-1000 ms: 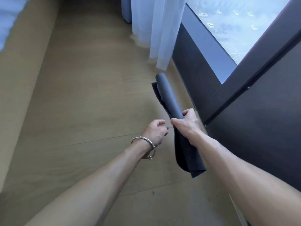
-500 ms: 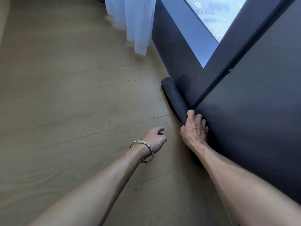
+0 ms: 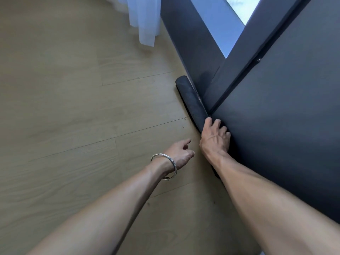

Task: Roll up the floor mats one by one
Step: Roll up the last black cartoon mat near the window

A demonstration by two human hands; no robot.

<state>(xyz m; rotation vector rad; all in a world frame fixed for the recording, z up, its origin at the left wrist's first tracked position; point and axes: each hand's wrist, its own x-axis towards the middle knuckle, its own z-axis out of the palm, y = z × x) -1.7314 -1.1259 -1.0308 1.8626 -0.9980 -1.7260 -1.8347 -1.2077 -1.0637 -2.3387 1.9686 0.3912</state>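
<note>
Wood floor bears one rolled mat (right hand grips it).

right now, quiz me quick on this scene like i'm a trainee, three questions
1. True or false: the rolled mat lies on the floor along the dark wall.
2. The right hand is: A) empty B) holding the rolled mat C) pulling a curtain.
3. Fill in: the bracelet sits on the ___ wrist.
Key: 1 true; 2 B; 3 left.
</note>
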